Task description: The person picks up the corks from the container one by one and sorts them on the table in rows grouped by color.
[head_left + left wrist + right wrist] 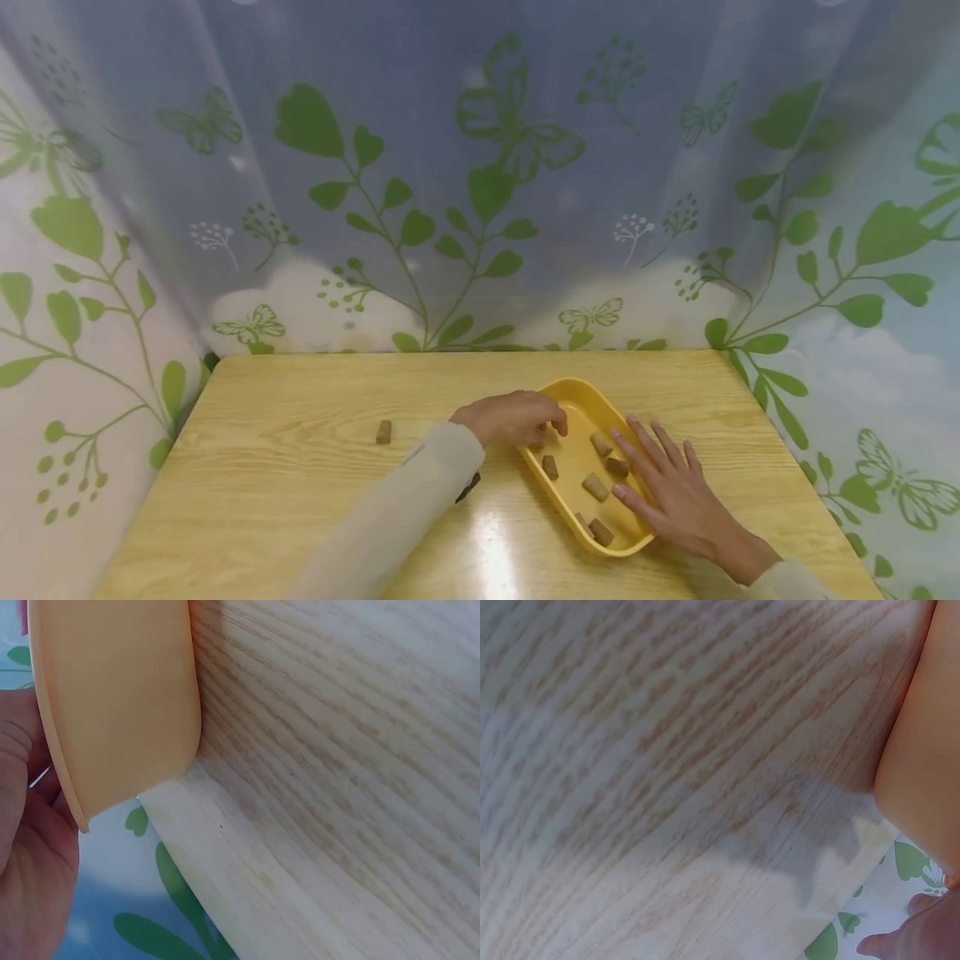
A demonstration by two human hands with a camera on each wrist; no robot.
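Observation:
A yellow tray lies at a slant on the table, with several small brown cork-like pieces scattered inside. My left hand reaches over the tray's far left rim, its fingers loosely bent down into it. No piece shows between its thumb and fingers. In the left wrist view that hand is beside the tray's rim, the fingertips hidden behind the wall. My right hand rests at the right rim with fingers spread and straight, the thumb reaching over the inside. One similar brown piece lies on the table, left of the tray.
The light wooden table ends at a straight far edge. Behind it and along both sides hangs a curtain with green leaves and butterflies. A dark band shows at my left wrist.

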